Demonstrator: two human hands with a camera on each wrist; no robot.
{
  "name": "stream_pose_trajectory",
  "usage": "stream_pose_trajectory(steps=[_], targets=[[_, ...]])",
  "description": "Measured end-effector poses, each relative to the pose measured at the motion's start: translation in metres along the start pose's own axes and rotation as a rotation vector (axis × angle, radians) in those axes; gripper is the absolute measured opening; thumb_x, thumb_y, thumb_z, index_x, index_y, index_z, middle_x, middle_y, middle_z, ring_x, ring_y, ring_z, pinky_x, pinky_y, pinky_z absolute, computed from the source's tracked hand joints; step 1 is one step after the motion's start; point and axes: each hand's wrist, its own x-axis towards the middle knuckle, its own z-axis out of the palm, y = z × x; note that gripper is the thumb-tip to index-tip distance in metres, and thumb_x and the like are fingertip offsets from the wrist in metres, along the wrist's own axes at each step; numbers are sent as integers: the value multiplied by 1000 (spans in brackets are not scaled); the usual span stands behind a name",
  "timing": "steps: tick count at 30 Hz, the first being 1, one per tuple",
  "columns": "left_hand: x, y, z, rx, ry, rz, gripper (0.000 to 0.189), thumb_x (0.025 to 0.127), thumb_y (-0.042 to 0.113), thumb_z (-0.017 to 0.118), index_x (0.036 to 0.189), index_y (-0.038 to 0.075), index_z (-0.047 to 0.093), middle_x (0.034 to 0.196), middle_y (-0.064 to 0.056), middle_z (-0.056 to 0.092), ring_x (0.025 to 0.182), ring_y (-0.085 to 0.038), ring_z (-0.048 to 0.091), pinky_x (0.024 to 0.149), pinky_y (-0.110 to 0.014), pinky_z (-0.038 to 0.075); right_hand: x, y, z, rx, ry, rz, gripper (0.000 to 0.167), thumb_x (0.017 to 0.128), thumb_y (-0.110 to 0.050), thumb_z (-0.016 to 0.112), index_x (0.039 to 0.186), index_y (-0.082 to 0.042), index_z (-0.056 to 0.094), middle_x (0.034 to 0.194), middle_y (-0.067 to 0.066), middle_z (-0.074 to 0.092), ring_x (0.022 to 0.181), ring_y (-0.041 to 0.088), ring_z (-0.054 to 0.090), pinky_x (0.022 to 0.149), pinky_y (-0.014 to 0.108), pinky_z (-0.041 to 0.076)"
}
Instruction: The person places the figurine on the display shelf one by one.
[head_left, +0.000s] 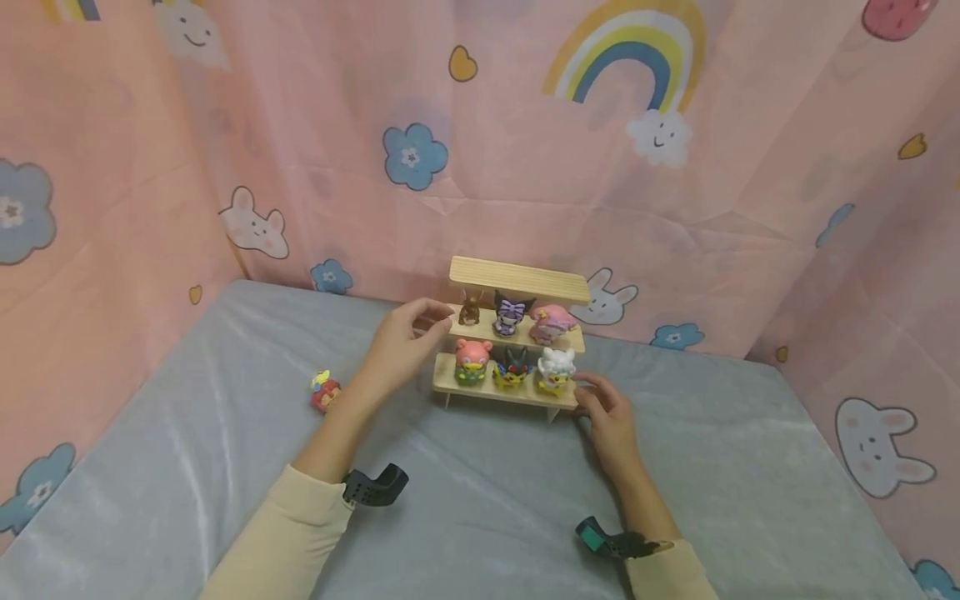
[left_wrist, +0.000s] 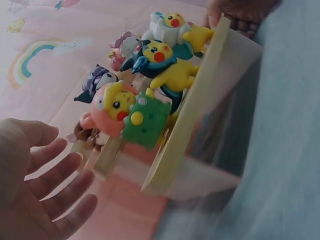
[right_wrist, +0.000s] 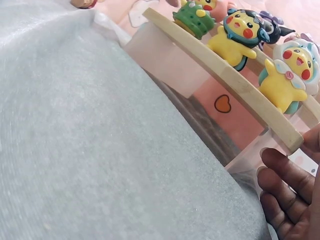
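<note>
A tiered display shelf (head_left: 517,279) with pale wooden boards and clear supports holds several small figurines. The front board carries a pink-hooded figurine (head_left: 472,362), a dark-hooded one (head_left: 513,368) and a white-hooded one (head_left: 557,371). On the middle board are a brown figurine (head_left: 469,309), a purple-and-black one (head_left: 509,315) and a pink one (head_left: 553,323). My left hand (head_left: 401,346) is at the middle board's left end, fingers loosely extended; whether they touch it is unclear. With thumb and fingers, my right hand (right_wrist: 290,195) holds the front board's right end.
A red figurine with a yellow top (head_left: 325,391) lies on the grey cloth (head_left: 480,508), left of the shelf beside my left forearm. Behind the shelf hangs a pink patterned curtain (head_left: 337,108), which also runs along both sides.
</note>
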Motion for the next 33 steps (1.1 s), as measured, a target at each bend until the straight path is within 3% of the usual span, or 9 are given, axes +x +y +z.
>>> stream_pose_trajectory(steps=[8,15,23,29,33], targets=[[-19,1,-26,77,-17,10,28,102,27,59,124,11,65,123,-7,68,115,-27,65,98,-45,53,0,1,-3,15,6,-15,27,103,-8,51,125,-1,63,82,-22,65,80,2,63,74,19,54],[-40,-2,-49,163,-6,22,27,102,25,59,125,12,66,129,-8,66,114,-26,65,94,-45,55,0,2,-2,-17,9,6,26,103,-11,53,125,-5,66,88,-13,67,81,3,63,76,20,54],[-63,-11,-75,185,1,-22,31,103,31,58,130,15,64,134,-9,64,119,-29,63,99,-49,53,2,5,-1,-10,-1,-7,27,103,-12,53,126,-5,65,88,-14,67,82,3,63,76,20,54],[-74,-23,-86,228,11,-39,33,101,26,61,130,10,63,134,-14,63,117,-34,63,98,-52,52,2,6,1,-35,-1,-19,26,103,-12,52,123,-4,65,90,-7,68,81,4,63,74,20,54],[-82,-31,-91,296,28,-116,40,99,25,63,134,7,60,138,-16,60,126,-37,58,101,-56,48,2,6,1,-53,2,-21,26,103,-13,51,124,-5,65,91,-6,68,81,5,63,74,20,54]])
